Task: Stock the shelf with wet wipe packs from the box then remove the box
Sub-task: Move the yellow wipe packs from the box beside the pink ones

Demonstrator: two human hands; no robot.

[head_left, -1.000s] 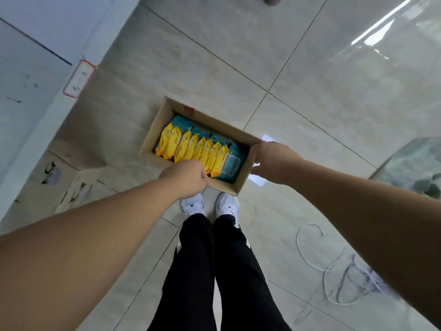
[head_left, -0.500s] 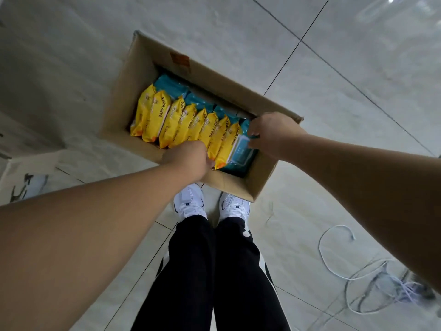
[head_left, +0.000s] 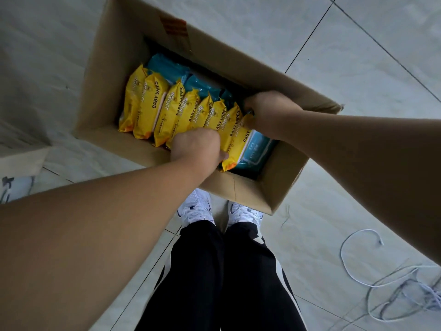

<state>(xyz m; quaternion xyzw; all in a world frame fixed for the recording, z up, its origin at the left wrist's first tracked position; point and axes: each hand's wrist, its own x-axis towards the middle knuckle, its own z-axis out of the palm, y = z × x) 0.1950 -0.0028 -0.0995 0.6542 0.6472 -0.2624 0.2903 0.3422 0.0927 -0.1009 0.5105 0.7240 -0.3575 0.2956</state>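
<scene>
While squeezed at the near end by the left hand [head_left: 198, 146], fingers curled onto the yellow baby wipes packs [head_left: 236, 130], and at the far end by the right hand [head_left: 269, 111], fingers likewise curled onto them: risks buckling mid-bundle, with slick middle packs slipping back into the cardboard box [head_left: 114, 68] on the floor.

A pale, glossy tiled floor [head_left: 358, 56] with thin dark grout lines fills the view. At 6 o'clock stand two white mesh sneakers [head_left: 195, 209], side by side, under black trousers [head_left: 214, 283] with a white side stripe. At 4 o'clock a thin white cord [head_left: 343, 261] curls in loose loops on the tiles. At 9 o'clock lies a flat brown cardboard flap [head_left: 21, 161], with a white sheet bearing dark marks [head_left: 14, 187] just below it.
</scene>
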